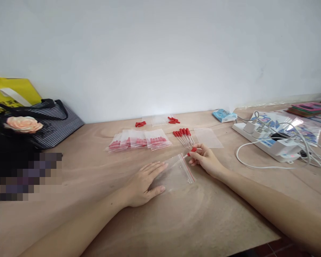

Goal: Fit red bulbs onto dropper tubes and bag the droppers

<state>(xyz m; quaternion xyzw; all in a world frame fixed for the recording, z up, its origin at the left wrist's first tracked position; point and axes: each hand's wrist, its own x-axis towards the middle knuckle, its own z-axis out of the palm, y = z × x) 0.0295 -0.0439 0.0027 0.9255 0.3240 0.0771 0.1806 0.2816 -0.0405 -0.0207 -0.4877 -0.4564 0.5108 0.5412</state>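
Note:
My left hand [147, 182] lies with fingers spread on a clear zip bag [173, 175], pressing its left part to the table. The bag's red-lined mouth faces right. Between the thumb and fingers of my right hand [204, 159] is a dropper with a red bulb [193, 150]. Its clear stem points left at the upper corner of the bag's mouth; whether the tip is inside, I cannot tell. Several loose droppers [183, 135] lie side by side just beyond, bulbs away from me. A row of overlapping filled zip bags [139, 138] with red bulbs showing lies behind my left hand.
A flat clear bag [208, 137] lies right of the loose droppers. More red bulbs [173, 120] and clear stems are near the wall. A blue tissue pack [224, 115] and a power strip [264, 142] with white cables stand right; a striped bag [52, 123] stands left.

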